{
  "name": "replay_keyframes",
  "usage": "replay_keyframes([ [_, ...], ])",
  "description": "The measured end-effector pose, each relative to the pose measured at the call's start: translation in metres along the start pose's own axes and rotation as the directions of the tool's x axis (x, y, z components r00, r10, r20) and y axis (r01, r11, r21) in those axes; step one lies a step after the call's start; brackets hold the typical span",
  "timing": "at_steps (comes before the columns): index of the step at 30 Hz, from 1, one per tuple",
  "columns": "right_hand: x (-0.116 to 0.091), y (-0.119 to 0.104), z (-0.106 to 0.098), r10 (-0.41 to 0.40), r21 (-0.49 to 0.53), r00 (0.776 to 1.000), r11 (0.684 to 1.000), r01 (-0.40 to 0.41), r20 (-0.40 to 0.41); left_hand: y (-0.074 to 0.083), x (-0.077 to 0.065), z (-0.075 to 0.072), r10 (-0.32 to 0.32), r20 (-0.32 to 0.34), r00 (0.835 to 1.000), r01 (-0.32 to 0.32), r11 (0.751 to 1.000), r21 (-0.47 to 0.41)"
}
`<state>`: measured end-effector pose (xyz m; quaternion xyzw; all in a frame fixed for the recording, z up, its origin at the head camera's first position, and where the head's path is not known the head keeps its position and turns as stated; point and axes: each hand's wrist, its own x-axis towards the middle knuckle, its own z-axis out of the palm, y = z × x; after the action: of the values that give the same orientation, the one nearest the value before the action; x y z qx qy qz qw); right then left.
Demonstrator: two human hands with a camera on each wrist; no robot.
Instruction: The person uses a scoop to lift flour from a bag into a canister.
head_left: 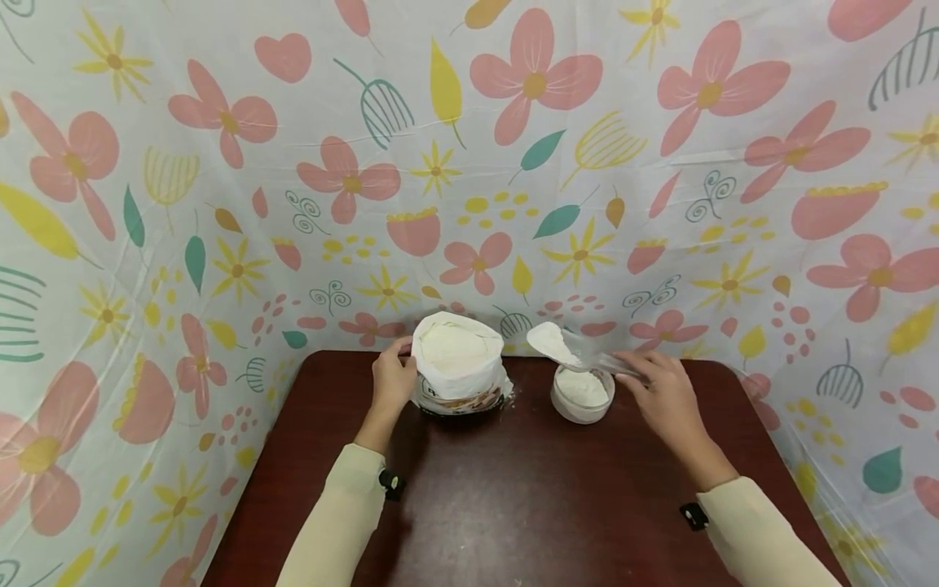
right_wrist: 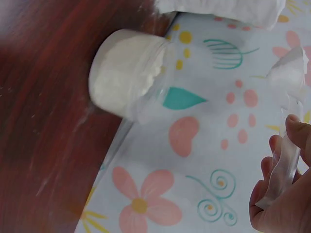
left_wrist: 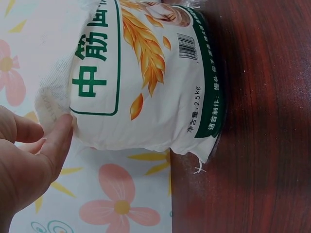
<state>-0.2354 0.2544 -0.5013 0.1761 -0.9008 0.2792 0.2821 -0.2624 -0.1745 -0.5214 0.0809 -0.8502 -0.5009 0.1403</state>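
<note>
A white flour bag (head_left: 469,387) stands with its top folded open and pale flour inside. My left hand (head_left: 394,377) holds the bag's upper left edge, thumb and fingers at the folded rim (left_wrist: 53,104). A clear plastic scoop (head_left: 607,364) is gripped by its handle in my right hand (head_left: 663,395). White flour (head_left: 552,341) is heaped in the scoop's bowl. Just below the scoop in the head view is a round clear jar (head_left: 582,416), filled with flour close to its rim. In the right wrist view the scoop (right_wrist: 284,162) is apart from the jar (right_wrist: 119,73).
The dark red-brown table (head_left: 506,505) has a little spilled flour near the bag and jar. A flower-printed cloth (head_left: 455,187) hangs behind the table and along its sides. Both wrists wear small black devices.
</note>
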Motion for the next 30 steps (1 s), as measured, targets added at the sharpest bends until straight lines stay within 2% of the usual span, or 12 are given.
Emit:
replay_keyframes([
  [8, -0.010, 0.016, -0.014, 0.001, -0.045, 1.000, 0.999, -0.002, -0.004, 0.002, 0.000, 0.000, 0.009, 0.003, 1.000, -0.009, 1.000, -0.018],
  [16, -0.017, 0.032, -0.027, 0.010, -0.117, 0.999, 0.993, -0.005, 0.045, 0.001, 0.000, -0.001, 0.002, 0.006, 1.000, -0.002, 1.000, -0.019],
  [24, -0.020, 0.052, -0.035, -0.043, -0.217, 0.993, 0.974, 0.066, 0.108, 0.002, 0.000, -0.001, 0.007, 0.007, 1.000, -0.007, 1.000, -0.018],
  [30, -0.019, 0.065, -0.038, -0.121, -0.283, 0.983, 0.946, 0.156, 0.139, 0.001, -0.001, -0.002, 0.005, 0.015, 1.000, -0.005, 1.000, -0.013],
])
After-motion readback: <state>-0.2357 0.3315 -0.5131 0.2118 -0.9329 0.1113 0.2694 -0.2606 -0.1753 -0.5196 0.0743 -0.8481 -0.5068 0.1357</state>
